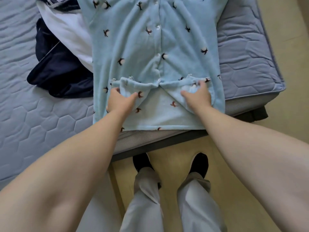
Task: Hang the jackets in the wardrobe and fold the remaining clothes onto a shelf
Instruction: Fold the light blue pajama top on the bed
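A light blue fleece pyjama top [133, 47] lies spread on the bed [242, 56] with its front side up. Its row of pale buttons [158, 27] runs down the middle, and its hem is at the near edge of the mattress, close to the person. The cloth has a pattern of small dark birds. The two lower front parts are turned up and bunched, so a paler inner side of the cloth shows below them. The left hand [119, 102] grips the bunched cloth on the left side of the button line, with the thumb on top and the fingers curled around the fold. The right hand [198, 96] holds the bunched cloth on the right side in the same way, its fingers bent over a frilled edge. Both forearms reach forward over the bed edge and are bare. To the left of the top, touching it and partly under it, lies a dark blue and white garment [58, 69], crumpled on the quilted blue mattress cover. The person stands on a yellowish floor [284, 148] at the corner of the bed, in black shoes [142, 161] and light grey trousers [197, 206].
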`<state>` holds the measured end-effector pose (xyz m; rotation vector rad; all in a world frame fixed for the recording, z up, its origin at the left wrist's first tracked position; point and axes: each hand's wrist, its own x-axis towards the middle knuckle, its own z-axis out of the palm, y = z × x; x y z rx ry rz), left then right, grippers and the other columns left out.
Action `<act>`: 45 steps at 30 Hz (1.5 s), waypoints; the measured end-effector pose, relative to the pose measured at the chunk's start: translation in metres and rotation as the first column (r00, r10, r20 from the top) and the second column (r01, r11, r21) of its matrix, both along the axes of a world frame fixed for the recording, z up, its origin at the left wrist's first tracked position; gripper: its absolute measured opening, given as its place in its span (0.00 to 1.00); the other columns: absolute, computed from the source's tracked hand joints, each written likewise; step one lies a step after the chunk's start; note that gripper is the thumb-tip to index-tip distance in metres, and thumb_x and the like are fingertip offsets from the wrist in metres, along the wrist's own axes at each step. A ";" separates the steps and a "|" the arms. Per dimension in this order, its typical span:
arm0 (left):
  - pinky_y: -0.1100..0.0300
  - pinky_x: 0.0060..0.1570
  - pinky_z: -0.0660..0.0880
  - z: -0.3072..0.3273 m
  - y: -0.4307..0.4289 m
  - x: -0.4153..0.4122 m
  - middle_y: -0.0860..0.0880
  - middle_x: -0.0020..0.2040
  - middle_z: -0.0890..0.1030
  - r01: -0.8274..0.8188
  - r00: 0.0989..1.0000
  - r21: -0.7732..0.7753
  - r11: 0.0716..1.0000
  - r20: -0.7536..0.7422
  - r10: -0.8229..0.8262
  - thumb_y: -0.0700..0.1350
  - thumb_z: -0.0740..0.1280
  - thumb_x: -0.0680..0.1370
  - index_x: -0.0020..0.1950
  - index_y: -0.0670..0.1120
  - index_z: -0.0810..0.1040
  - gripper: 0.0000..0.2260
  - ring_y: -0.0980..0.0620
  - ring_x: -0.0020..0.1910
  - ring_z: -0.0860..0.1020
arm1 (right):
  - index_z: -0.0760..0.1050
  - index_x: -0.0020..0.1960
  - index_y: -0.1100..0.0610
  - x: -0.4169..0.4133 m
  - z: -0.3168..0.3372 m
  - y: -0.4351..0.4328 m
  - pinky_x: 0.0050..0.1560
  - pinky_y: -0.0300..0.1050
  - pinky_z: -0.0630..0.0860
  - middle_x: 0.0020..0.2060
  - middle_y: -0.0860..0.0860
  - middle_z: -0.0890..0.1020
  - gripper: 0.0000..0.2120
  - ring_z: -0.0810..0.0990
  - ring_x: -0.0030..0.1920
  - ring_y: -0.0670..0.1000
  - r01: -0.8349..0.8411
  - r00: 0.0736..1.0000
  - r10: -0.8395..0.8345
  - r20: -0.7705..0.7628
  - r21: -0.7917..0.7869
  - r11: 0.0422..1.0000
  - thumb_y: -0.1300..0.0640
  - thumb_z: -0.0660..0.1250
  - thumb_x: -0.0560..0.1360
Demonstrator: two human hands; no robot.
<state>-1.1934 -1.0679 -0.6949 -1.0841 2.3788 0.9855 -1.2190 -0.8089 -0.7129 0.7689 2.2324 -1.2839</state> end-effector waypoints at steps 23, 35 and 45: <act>0.50 0.47 0.69 0.049 0.120 0.033 0.44 0.60 0.75 0.796 0.565 -0.048 0.604 0.416 -0.712 0.42 0.63 0.78 0.62 0.46 0.69 0.13 0.41 0.57 0.78 | 0.69 0.66 0.54 -0.046 0.062 0.055 0.51 0.52 0.75 0.60 0.56 0.76 0.16 0.76 0.56 0.58 -0.892 0.449 0.759 0.471 0.281 0.354 0.59 0.57 0.79; 0.47 0.60 0.74 0.047 0.236 -0.238 0.44 0.68 0.73 0.550 0.829 -0.038 0.834 0.145 -0.540 0.45 0.62 0.80 0.70 0.46 0.70 0.18 0.41 0.63 0.75 | 0.60 0.74 0.59 -0.330 0.051 0.178 0.65 0.59 0.70 0.71 0.61 0.67 0.29 0.68 0.70 0.64 -0.540 0.828 0.523 0.203 0.540 0.646 0.61 0.66 0.77; 0.44 0.58 0.79 -0.004 0.336 -0.374 0.45 0.53 0.81 -0.228 0.973 0.258 0.939 0.083 0.213 0.38 0.66 0.77 0.69 0.45 0.72 0.21 0.41 0.53 0.81 | 0.71 0.72 0.52 -0.491 0.012 0.189 0.66 0.61 0.63 0.69 0.60 0.65 0.18 0.62 0.71 0.63 -0.769 -0.013 0.957 0.290 0.609 -0.195 0.53 0.58 0.83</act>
